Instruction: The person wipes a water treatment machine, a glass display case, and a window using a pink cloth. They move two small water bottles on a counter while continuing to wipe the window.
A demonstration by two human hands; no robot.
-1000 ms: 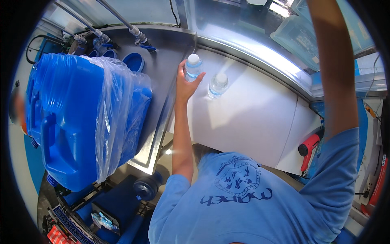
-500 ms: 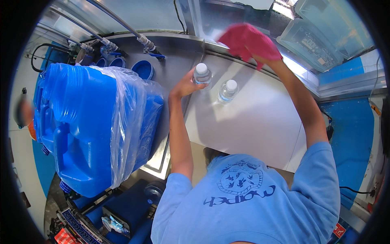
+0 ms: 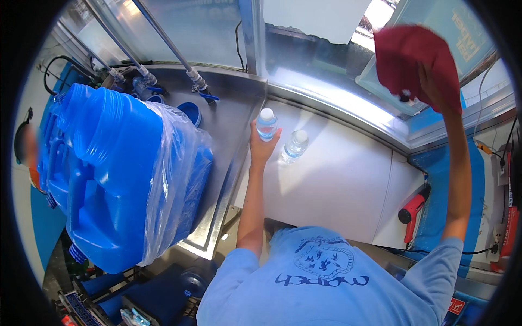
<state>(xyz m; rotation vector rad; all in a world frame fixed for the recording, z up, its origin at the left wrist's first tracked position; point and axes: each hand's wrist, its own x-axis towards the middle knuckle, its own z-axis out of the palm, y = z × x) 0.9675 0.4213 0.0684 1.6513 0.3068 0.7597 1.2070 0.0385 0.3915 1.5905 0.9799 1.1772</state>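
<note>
My left hand (image 3: 262,148) is wrapped round a small clear plastic bottle (image 3: 266,129) with a white cap, held upright at the left edge of the white tabletop (image 3: 337,179). A second bottle (image 3: 294,148) of the same kind stands just right of it, apart from my hand. Raised at the upper right, in front of the window, my right hand (image 3: 433,89) grips a dark red cloth (image 3: 408,60). The cloth spreads out above and to the left of my fingers and partly hides them.
Large blue water jugs (image 3: 109,206), partly wrapped in clear plastic, fill the left side on a steel counter (image 3: 231,108). Behind them are pipes with blue-handled taps (image 3: 206,96) and a blue cap (image 3: 189,112). A red and black heat gun or dryer (image 3: 414,211) lies at the right.
My right hand has swung the red cloth right, away from the window frame. My left hand still holds its bottle. The whole view has shifted, bringing the red and black tool into sight.
</note>
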